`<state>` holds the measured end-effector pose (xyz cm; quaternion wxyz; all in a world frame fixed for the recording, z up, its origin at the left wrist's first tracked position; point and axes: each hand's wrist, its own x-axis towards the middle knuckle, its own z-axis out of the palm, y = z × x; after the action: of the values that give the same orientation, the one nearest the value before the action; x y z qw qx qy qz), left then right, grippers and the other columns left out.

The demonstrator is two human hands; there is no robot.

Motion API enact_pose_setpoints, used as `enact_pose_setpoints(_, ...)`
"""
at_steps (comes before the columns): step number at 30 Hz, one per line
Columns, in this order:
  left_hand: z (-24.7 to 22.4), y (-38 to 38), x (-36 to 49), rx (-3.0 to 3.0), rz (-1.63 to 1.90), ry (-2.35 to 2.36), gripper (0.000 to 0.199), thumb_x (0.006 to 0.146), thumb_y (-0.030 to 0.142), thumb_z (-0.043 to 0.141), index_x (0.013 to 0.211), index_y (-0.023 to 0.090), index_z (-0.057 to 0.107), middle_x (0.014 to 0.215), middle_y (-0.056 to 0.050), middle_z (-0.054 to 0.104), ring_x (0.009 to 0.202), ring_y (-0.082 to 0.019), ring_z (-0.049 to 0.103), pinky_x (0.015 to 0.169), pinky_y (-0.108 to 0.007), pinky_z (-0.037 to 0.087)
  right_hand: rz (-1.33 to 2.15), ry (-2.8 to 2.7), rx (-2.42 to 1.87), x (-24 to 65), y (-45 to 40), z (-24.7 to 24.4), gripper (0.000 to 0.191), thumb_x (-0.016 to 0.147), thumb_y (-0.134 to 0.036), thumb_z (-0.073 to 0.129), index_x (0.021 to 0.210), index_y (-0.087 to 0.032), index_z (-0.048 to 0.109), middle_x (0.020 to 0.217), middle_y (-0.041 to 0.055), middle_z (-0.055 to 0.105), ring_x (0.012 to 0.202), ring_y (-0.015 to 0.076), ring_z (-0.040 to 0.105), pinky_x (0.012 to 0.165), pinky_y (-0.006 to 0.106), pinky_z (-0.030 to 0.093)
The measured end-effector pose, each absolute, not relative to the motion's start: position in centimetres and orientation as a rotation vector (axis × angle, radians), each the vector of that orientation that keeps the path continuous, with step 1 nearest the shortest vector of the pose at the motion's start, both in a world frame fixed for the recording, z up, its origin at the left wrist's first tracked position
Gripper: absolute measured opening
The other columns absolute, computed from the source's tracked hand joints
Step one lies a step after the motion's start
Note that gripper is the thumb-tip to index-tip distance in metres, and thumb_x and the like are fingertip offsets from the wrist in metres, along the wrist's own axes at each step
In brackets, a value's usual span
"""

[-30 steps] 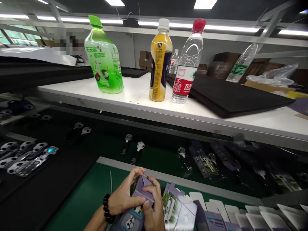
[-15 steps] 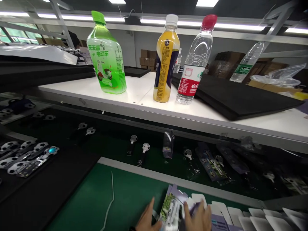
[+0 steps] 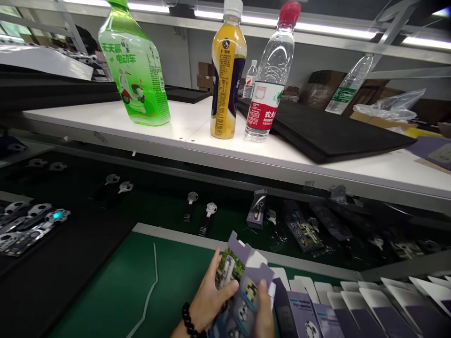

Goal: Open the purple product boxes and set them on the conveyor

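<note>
My left hand (image 3: pixel 211 300), with a black bead bracelet (image 3: pixel 189 321) on its wrist, and my right hand (image 3: pixel 264 315) both grip a purple-and-white printed cardboard box (image 3: pixel 243 286) over the green mat (image 3: pixel 105 286). The box is partly folded, with white flaps at its top and a photo panel facing me. Its lower end runs out of the frame. My fingers hide part of its printed side. Just right of my right hand lies the nearest of several flat box blanks (image 3: pixel 299 314).
A dark conveyor belt (image 3: pixel 151 206) carries metal keychains and a small finished box (image 3: pixel 256 209). A white cord (image 3: pixel 151 286) lies on the mat. Above, a white shelf (image 3: pixel 105 117) holds several drink bottles and black foam sheets (image 3: pixel 327 134). Silver parts (image 3: pixel 30 225) sit at left.
Both hands have risen and shifted left, lifting the box off the blanks. The box is turned differently than before. A small box appeared on the belt after the earliest frame.
</note>
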<state>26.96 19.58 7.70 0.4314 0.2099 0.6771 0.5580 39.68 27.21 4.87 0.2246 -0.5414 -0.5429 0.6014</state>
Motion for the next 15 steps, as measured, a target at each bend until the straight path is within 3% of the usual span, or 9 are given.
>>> enact_pose_setpoints(3,9.6,18.9,26.1,0.539,1.503,1.7,0.13,0.061,0.079,0.065,0.151,0.019,-0.007,0.154,-0.02,0.026,0.14,-0.035,0.034,0.114,-0.046,0.035,1.762,-1.559,-1.271,36.3,26.6,7.2,0.076,0.082,-0.075,0.042,0.131,-0.017,0.057,0.135,0.0122,0.058,0.13,0.0323,0.049,0.102,0.044,0.047)
enact_pose_setpoints(7,11.5,16.4,25.5,0.517,1.45,1.879,0.116,0.072,0.075,0.056,0.15,0.025,-0.014,0.144,-0.017,0.042,0.129,-0.033,0.048,0.107,-0.047,0.042,1.996,-1.606,-0.924,33.1,26.5,8.8,0.075,0.082,-0.07,0.052,0.137,-0.019,0.05,0.142,0.012,0.051,0.13,0.0311,0.049,0.103,0.043,0.046)
enact_pose_setpoints(9,12.7,15.5,25.0,0.622,1.369,1.941,0.096,0.079,0.064,0.055,0.151,0.031,0.001,0.146,-0.012,0.04,0.129,-0.03,0.047,0.106,-0.044,0.043,2.081,-1.548,-0.844,32.7,26.2,8.7,0.074,0.082,-0.066,0.055,0.14,-0.021,0.047,0.142,0.0106,0.051,0.131,0.0288,0.048,0.107,0.041,0.043)
enact_pose_setpoints(10,13.4,15.1,24.6,0.691,1.318,1.975,0.084,0.08,0.058,0.056,0.149,0.032,0.016,0.145,-0.01,0.04,0.128,-0.029,0.047,0.105,-0.042,0.043,2.112,-1.508,-0.839,32.7,25.8,8.5,0.072,0.083,-0.065,0.056,0.139,-0.022,0.047,0.142,0.0098,0.052,0.131,0.0279,0.048,0.108,0.041,0.042)
enact_pose_setpoints(12,14.3,14.7,23.7,0.835,1.226,2.029,0.055,0.077,0.047,0.06,0.127,0.029,0.049,0.137,-0.008,0.043,0.12,-0.028,0.051,0.099,-0.041,0.046,2.17,-1.44,-0.842,32.8,24.9,7.7,0.068,0.083,-0.064,0.056,0.137,-0.022,0.051,0.138,0.0089,0.056,0.129,0.0272,0.05,0.107,0.04,0.042)
enact_pose_setpoints(14,14.8,14.3,22.8,0.943,1.169,2.043,0.032,0.072,0.042,0.064,0.097,0.023,0.057,0.13,-0.008,0.044,0.11,-0.027,0.055,0.091,-0.04,0.048,2.203,-1.398,-0.836,32.7,23.9,6.9,0.063,0.085,-0.063,0.054,0.133,-0.022,0.054,0.131,0.0084,0.061,0.123,0.027,0.055,0.102,0.039,0.047)
enact_pose_setpoints(15,14.8,14.1,22.5,0.969,1.17,2.039,0.029,0.071,0.04,0.065,0.092,0.022,0.055,0.131,-0.009,0.043,0.109,-0.027,0.055,0.09,-0.04,0.048,2.203,-1.389,-0.823,32.5,23.5,6.7,0.061,0.087,-0.062,0.051,0.133,-0.022,0.055,0.128,0.0083,0.063,0.119,0.0266,0.058,0.099,0.038,0.05)
